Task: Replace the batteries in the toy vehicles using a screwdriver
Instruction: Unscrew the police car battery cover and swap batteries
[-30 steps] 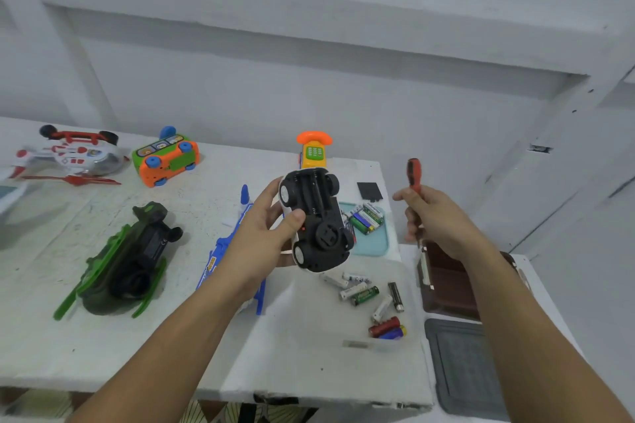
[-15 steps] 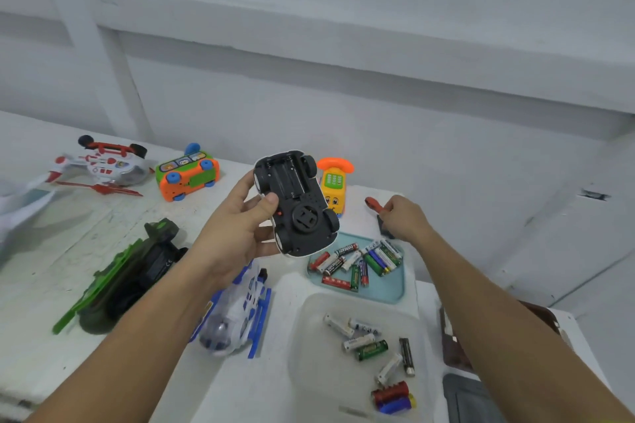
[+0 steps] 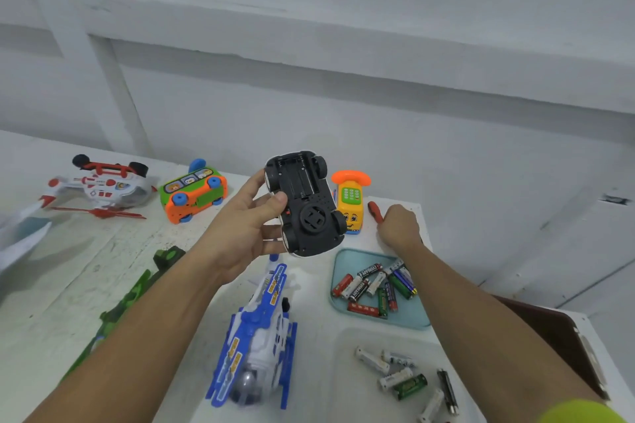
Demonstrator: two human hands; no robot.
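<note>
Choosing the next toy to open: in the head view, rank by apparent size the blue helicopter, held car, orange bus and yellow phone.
1. blue helicopter, nearest the camera.
2. car, held up nearer, so unsure against the bus.
3. orange bus.
4. yellow phone.

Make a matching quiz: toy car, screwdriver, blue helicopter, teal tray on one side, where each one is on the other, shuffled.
1 toy car
2 screwdriver
3 blue helicopter
4 teal tray

A gripped by the right hand
B holding loose batteries
C lying left of the tray
D in the left hand, underside up

Pairs: 1-D, 2-A, 3-C, 4-B
</note>
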